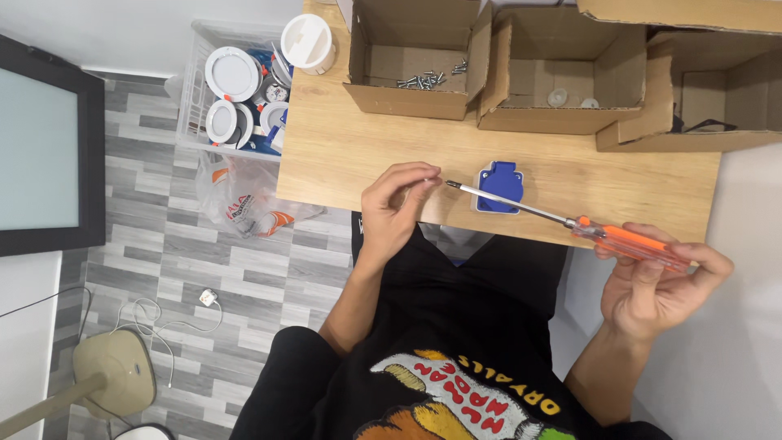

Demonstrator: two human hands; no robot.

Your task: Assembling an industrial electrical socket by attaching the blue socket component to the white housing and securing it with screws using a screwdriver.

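Note:
My right hand [660, 285] grips the clear orange handle of a screwdriver [570, 220], its metal shaft reaching left across the table's near edge. The tip ends right at the fingertips of my left hand [395, 208], whose thumb and fingers are pinched together; whether they pinch a small screw I cannot tell. A blue socket housing on a white base [500, 187] lies on the wooden table [342, 155], just behind the shaft and right of my left hand.
Three open cardboard boxes stand along the table's far side: the left one [411, 102] holds several screws, the middle one [554, 118] small clear parts, the right one [692, 134] a dark item. A white crate [195, 98] of round lamps and a plastic bag [236, 200] sit left of the table.

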